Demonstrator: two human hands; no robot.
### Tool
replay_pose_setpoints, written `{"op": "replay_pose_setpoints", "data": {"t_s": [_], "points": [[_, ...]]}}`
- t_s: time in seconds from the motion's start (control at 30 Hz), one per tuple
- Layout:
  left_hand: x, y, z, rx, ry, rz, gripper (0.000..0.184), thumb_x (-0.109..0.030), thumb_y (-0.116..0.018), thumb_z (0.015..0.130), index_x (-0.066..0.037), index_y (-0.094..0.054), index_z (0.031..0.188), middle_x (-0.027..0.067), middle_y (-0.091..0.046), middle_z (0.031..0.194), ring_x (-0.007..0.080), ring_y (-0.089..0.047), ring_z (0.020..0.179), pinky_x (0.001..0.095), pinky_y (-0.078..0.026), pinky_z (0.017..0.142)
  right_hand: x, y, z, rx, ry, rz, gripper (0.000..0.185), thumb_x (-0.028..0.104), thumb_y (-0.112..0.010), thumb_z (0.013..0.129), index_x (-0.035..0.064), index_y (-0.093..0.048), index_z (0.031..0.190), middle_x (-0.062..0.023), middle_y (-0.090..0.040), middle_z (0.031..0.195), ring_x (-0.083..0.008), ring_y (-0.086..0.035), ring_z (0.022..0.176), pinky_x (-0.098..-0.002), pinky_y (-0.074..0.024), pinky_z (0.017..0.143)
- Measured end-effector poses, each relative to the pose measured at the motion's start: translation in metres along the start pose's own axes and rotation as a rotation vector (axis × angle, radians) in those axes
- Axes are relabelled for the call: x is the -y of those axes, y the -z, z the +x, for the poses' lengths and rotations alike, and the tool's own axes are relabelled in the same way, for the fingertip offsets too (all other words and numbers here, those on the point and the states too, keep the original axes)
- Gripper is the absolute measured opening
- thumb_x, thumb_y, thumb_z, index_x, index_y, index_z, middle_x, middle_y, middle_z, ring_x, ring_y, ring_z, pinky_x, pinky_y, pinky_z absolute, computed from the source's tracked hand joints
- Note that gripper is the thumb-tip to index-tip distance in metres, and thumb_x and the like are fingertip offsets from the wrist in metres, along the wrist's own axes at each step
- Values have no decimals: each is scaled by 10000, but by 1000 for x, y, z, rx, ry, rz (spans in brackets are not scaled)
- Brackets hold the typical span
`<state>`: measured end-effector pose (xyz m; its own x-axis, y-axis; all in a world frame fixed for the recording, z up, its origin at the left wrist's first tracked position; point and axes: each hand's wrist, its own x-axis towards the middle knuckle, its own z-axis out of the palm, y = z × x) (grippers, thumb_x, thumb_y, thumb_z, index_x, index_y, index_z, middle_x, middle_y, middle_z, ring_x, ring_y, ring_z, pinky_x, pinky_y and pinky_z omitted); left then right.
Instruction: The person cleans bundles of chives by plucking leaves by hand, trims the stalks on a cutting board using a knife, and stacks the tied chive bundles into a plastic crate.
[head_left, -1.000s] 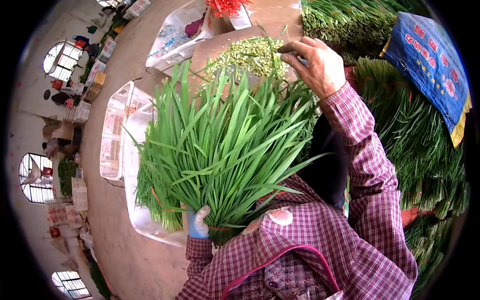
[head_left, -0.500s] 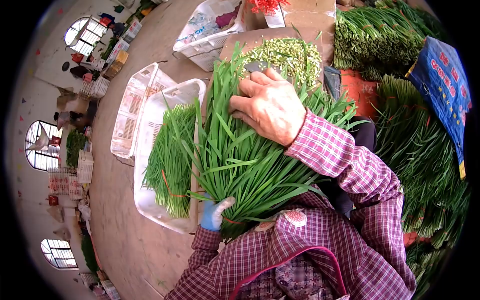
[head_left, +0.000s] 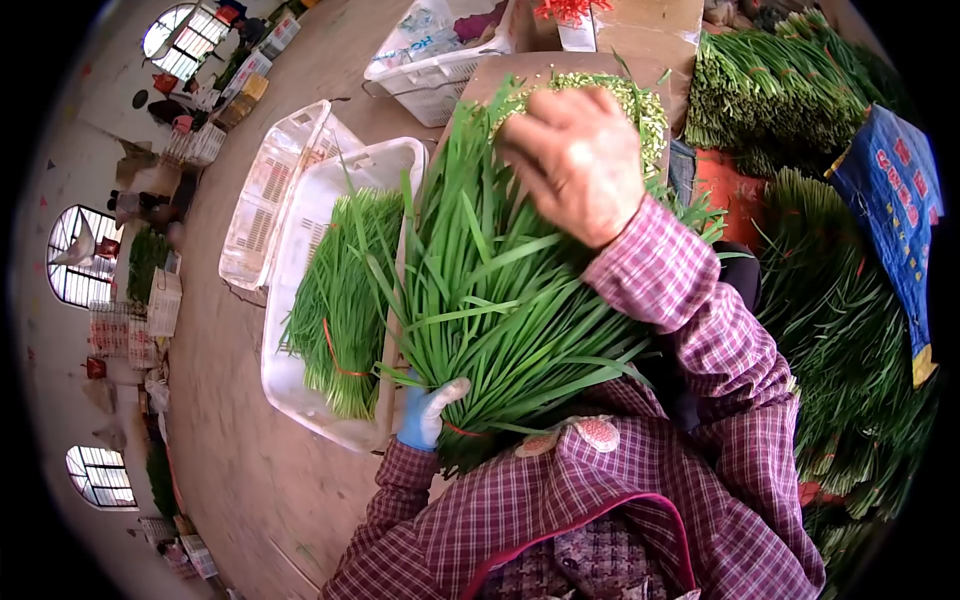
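Note:
A large bundle of garlic chives [head_left: 500,320] with flat green leaves lies fanned over a board [head_left: 490,78], a red band round its lower end. My left hand [head_left: 428,412], in a blue and white glove, grips the bundle beside that band. Bare and slightly blurred, my right hand [head_left: 585,165] is above the far ends of the leaves, its fingers curled inward. What those fingers hold, if anything, is hidden. Chopped pale green bits [head_left: 648,110] lie on the board behind that hand.
A white crate [head_left: 280,375] on my left holds another banded chive bundle [head_left: 345,300]. Farther off are a second crate [head_left: 255,225] and a basket of plastic bags [head_left: 430,95]. Chive piles [head_left: 840,360] and a blue printed sack [head_left: 895,200] are on my right.
My right hand has lifted off the leaves and shifted slightly right, over the chopped bits. My left hand keeps its grip on the bundle. The whole view has tilted slightly.

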<state>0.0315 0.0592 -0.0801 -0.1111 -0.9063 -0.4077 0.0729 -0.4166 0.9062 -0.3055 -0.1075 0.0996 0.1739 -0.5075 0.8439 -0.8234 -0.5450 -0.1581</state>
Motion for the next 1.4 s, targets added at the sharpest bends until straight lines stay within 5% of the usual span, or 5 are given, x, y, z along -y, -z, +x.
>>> {"op": "replay_pose_setpoints", "data": {"t_s": [0.27,0.53,0.83,1.07,1.4], "points": [[-152,-26,-5,-368,-351,-275,532,-308,-571,894,8,-472,1310,160,-569,1245,281,-599,1083,424,-511,938,-37,82,-11,-179,-162,-108,432,339,-636,881,99,-573,1233,-69,-641,980,-226,-607,884,-364,-449,816],[-241,-86,55,-334,-723,165,409,-151,-488,961,19,-468,1333,168,-514,1335,226,-517,1208,383,-404,1045,54,-12,-69,535,-407,686,1085,747,-588,734,-101,-322,1357,-336,-518,1217,-429,-514,1169,-459,-395,1018],[-211,-88,68,196,-459,389,603,-451,-529,935,13,-461,1315,161,-641,1038,216,-649,935,305,-516,817,7,-92,-169,528,-1439,2463,602,419,-595,884,18,-491,1320,-183,-614,1210,-303,-625,1062,-441,-484,968],[-52,-56,85,477,89,4,695,-599,-472,919,59,-584,1114,152,-669,1016,226,-660,915,333,-531,809,2,-61,-201,416,-1334,2779,589,358,-706,800,-5,-556,1239,-191,-644,1146,-331,-648,991,-475,-526,899],[-118,-133,132,180,-343,-422,743,-595,-564,868,-56,-430,1362,119,-518,1310,259,-537,1135,416,-458,985,35,-107,-215,509,-1033,2887,612,455,-641,841,9,-544,1248,-149,-637,1153,-266,-635,992,-423,-509,892]]}}
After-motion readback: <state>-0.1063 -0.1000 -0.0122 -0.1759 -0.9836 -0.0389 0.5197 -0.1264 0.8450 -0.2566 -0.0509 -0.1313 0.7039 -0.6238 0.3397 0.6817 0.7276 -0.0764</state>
